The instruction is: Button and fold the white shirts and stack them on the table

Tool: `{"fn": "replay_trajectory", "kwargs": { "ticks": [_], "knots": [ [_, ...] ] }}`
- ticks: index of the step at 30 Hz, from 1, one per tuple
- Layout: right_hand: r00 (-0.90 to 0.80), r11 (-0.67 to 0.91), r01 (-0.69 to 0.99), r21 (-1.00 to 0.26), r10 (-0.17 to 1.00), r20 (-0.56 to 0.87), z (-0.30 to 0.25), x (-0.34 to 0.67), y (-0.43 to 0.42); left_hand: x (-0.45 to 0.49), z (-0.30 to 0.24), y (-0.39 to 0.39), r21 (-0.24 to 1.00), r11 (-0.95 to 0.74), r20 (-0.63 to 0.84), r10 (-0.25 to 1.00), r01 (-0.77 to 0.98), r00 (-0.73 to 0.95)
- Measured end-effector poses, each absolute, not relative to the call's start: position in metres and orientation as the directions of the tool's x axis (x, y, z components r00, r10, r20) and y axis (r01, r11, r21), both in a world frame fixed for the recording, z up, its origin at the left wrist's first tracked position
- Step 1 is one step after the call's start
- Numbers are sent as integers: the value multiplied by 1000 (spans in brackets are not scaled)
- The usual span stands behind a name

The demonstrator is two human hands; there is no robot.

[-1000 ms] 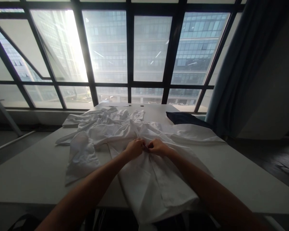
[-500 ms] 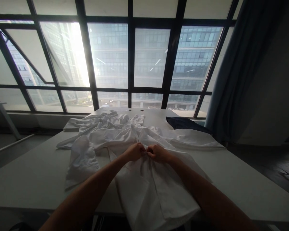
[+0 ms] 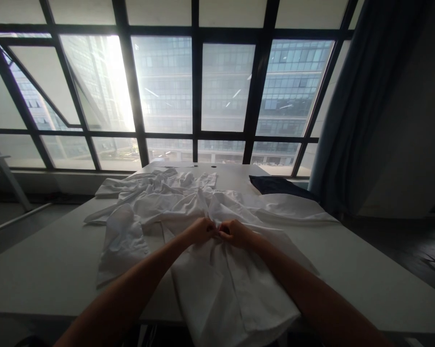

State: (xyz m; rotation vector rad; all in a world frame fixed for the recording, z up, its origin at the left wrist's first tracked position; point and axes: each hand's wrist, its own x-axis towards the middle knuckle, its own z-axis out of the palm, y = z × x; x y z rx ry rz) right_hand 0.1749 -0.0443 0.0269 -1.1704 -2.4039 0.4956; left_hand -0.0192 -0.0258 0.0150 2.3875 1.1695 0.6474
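Note:
A white shirt (image 3: 224, 284) lies spread on the grey table (image 3: 44, 260), its lower part hanging over the near edge. My left hand (image 3: 199, 230) and my right hand (image 3: 235, 232) meet at the middle of the shirt's front, both with fingers closed, pinching the fabric at the front opening. The fingertips touch each other there. A sleeve (image 3: 121, 238) lies crumpled to the left of my left hand.
More white cloth (image 3: 159, 180) is bunched at the table's far side. A dark blue garment (image 3: 278, 185) lies at the far right corner. Large windows (image 3: 188, 86) stand behind the table, and a dark curtain (image 3: 351, 106) hangs at the right.
Both hands stay together on the shirt front, shifted only slightly. The view has tilted a little upward since the earliest frame.

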Motion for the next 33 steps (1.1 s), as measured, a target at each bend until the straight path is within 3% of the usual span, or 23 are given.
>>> {"fn": "replay_trajectory", "kwargs": {
  "ticks": [6,12,18,25,33],
  "knots": [
    [-555,580,684,-442,807,200,28,172,-48,-14,20,-38,379,-614,263,789,692,556],
    [-522,544,707,-452,833,184,18,167,-42,-15,28,-37,443,-479,89,865,758,494],
    [-505,493,743,-453,857,105,18,162,-38,-16,30,-37,460,-419,34,889,782,456],
    [-545,575,709,-409,814,200,23,157,-43,-17,29,-42,337,-498,156,866,799,475],
    [-606,589,614,-525,778,165,14,162,-24,-24,22,-33,559,-379,34,899,738,436]
  ]
}}
